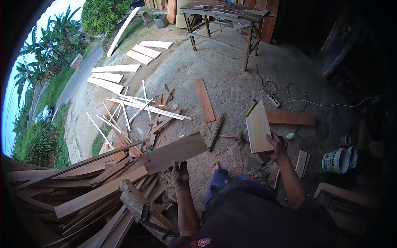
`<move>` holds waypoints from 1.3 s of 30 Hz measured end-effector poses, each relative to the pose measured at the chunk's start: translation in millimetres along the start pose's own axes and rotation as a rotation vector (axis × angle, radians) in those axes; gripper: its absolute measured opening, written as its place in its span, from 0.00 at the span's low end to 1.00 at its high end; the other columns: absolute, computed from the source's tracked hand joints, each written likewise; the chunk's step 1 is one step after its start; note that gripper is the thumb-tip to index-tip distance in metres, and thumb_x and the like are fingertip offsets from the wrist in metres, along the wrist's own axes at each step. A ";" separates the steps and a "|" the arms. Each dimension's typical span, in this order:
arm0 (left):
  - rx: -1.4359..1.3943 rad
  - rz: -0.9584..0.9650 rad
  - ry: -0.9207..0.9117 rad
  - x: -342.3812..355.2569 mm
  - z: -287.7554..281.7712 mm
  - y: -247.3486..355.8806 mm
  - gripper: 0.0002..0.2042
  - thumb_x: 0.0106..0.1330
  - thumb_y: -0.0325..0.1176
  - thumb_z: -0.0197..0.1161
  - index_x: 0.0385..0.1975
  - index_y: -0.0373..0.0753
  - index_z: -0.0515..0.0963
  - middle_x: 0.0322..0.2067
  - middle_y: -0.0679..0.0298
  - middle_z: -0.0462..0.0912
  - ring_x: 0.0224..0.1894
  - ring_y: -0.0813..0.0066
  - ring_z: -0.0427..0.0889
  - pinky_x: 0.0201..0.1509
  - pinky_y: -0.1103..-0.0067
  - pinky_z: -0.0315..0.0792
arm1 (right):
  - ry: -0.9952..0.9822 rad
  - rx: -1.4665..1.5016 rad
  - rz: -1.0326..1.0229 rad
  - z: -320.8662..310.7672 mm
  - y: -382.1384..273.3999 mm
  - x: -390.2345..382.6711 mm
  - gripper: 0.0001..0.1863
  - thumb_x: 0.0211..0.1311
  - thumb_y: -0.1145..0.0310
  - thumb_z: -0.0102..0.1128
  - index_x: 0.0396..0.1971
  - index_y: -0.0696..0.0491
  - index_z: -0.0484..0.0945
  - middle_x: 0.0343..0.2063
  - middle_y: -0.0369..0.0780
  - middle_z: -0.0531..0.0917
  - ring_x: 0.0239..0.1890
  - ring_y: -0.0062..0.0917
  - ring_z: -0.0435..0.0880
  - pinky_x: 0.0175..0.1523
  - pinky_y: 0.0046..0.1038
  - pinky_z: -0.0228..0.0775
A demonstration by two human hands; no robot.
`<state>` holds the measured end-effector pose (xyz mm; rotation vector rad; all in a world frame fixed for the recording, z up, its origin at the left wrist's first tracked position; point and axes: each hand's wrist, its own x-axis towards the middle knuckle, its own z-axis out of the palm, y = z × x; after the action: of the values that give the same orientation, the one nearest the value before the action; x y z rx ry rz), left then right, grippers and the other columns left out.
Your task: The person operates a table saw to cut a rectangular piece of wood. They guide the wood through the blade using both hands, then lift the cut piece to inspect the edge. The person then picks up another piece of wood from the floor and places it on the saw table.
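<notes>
My left hand [180, 173] is closed on the lower edge of a short brown board [178, 152], which it holds tilted over the heap of timber on the left. That board's left end overlaps a longer plank [101, 192] lying on the heap. On the right, my right hand [276, 147] grips the edge of a pale, wide board [258, 129], raised over the floor. A narrow yellow-green piece [251, 108] shows at the pale board's upper left edge; its kind is unclear. Beyond it lies a reddish-brown board [291, 118].
Scrap strips [149, 107] lie scattered ahead, with a flat reddish board [205, 100] beside them. Several white boards [115, 68] lie outdoors. A wooden workbench [225, 12] stands at the back. Right are a power strip [273, 100] with cords and white buckets [336, 160]. A clamp-like tool [144, 212] rests by my left forearm.
</notes>
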<state>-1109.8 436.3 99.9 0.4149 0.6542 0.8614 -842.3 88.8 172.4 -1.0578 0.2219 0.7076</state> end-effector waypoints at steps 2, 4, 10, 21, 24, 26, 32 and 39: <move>0.008 -0.053 -0.055 35.1 16.3 -13.1 0.20 0.69 0.29 0.60 0.60 0.51 0.69 0.55 0.59 0.75 0.57 0.57 0.76 0.58 0.58 0.76 | 0.027 -0.003 -0.042 3.0 -0.4 7.5 0.30 0.64 0.65 0.61 0.65 0.51 0.63 0.53 0.39 0.77 0.54 0.27 0.78 0.59 0.33 0.71; 0.028 -0.122 -0.106 60.6 42.4 -25.2 0.21 0.69 0.27 0.60 0.60 0.50 0.69 0.56 0.61 0.74 0.56 0.59 0.76 0.56 0.63 0.77 | 0.036 -0.059 -0.089 -1.9 -3.6 15.8 0.31 0.64 0.65 0.62 0.66 0.51 0.64 0.53 0.38 0.77 0.55 0.26 0.77 0.59 0.32 0.71; 0.412 -0.341 -0.309 141.1 102.5 -27.3 0.16 0.70 0.36 0.60 0.57 0.48 0.72 0.49 0.66 0.80 0.49 0.69 0.80 0.51 0.68 0.76 | -0.181 -0.332 -0.274 34.9 -41.1 9.2 0.42 0.52 0.70 0.67 0.68 0.57 0.60 0.60 0.38 0.72 0.64 0.27 0.69 0.69 0.32 0.57; 0.893 -0.581 -0.841 220.9 232.0 -36.9 0.20 0.74 0.41 0.55 0.58 0.33 0.72 0.48 0.63 0.82 0.48 0.76 0.82 0.50 0.78 0.76 | -0.162 -0.525 -0.300 67.1 -153.6 44.6 0.27 0.50 0.67 0.76 0.47 0.57 0.71 0.38 0.36 0.82 0.41 0.17 0.79 0.50 0.22 0.70; 1.001 -0.696 -0.953 218.2 267.1 -56.0 0.20 0.74 0.40 0.54 0.59 0.33 0.72 0.48 0.62 0.82 0.48 0.75 0.82 0.52 0.76 0.76 | -0.336 -0.676 -0.201 111.2 -136.7 74.0 0.21 0.53 0.66 0.75 0.43 0.58 0.75 0.36 0.34 0.83 0.39 0.15 0.79 0.48 0.22 0.70; 1.057 -0.770 -1.000 207.6 292.3 -81.1 0.20 0.74 0.39 0.54 0.60 0.33 0.71 0.50 0.61 0.81 0.50 0.74 0.81 0.53 0.76 0.75 | -0.385 -0.708 -0.210 117.7 -115.0 103.2 0.18 0.55 0.65 0.73 0.40 0.58 0.77 0.35 0.34 0.83 0.39 0.14 0.79 0.47 0.22 0.71; 1.141 -0.508 -1.517 172.1 284.6 -127.4 0.21 0.73 0.38 0.55 0.60 0.33 0.71 0.54 0.59 0.78 0.54 0.70 0.79 0.58 0.74 0.72 | -0.340 -0.576 -0.197 125.2 -88.4 156.5 0.19 0.58 0.60 0.72 0.40 0.59 0.80 0.34 0.36 0.84 0.38 0.17 0.81 0.44 0.23 0.75; 1.023 -1.009 -0.898 123.8 265.8 -141.8 0.26 0.72 0.44 0.56 0.63 0.34 0.67 0.56 0.60 0.75 0.57 0.69 0.75 0.63 0.73 0.68 | -0.153 -0.990 -0.387 99.9 -63.4 167.5 0.17 0.57 0.54 0.70 0.29 0.56 0.85 0.34 0.41 0.83 0.38 0.28 0.83 0.43 0.31 0.75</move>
<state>-791.3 431.4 167.9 1.1539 0.3121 -0.6981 -690.9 226.6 185.1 -1.9040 -0.5168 0.5287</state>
